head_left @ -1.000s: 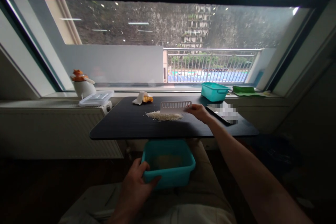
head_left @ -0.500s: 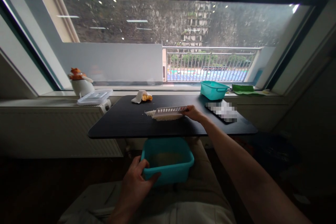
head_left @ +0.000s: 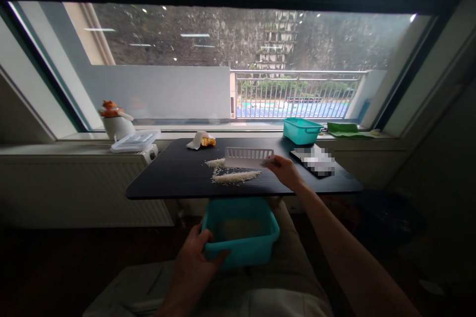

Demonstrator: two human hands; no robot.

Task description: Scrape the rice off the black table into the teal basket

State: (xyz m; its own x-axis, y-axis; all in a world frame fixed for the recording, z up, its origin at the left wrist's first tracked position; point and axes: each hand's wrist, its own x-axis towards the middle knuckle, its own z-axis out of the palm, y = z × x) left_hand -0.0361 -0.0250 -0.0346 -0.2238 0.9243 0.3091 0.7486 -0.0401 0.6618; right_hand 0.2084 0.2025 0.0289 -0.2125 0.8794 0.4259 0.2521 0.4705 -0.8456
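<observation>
My right hand [head_left: 286,171] grips the right end of a white slotted plastic strip [head_left: 243,161], which stands on edge over the table. In front of the strip, a ridge of white rice-like grains [head_left: 238,177] lies on the black tabletop [head_left: 167,173]. A smaller heap of the same grains shows at the strip's left end. Below the table's front edge, my left hand [head_left: 195,252] is closed on the left rim of a turquoise basin [head_left: 245,252], held over my lap. Some pale contents are dimly visible at the basin's bottom.
Toward the table's back lies a crumpled white and orange cloth [head_left: 201,140]. A second turquoise basin [head_left: 302,131] and a dark flat tablet-like thing [head_left: 316,161], partly blurred out, are at the right. A clear plastic lid [head_left: 136,140] and a white pot [head_left: 117,126] stand left, by the window.
My right hand and the white strip have lifted back from the front ridge of grains, a little to the right. The grains now lie in two parts. My left hand still holds the basin.
</observation>
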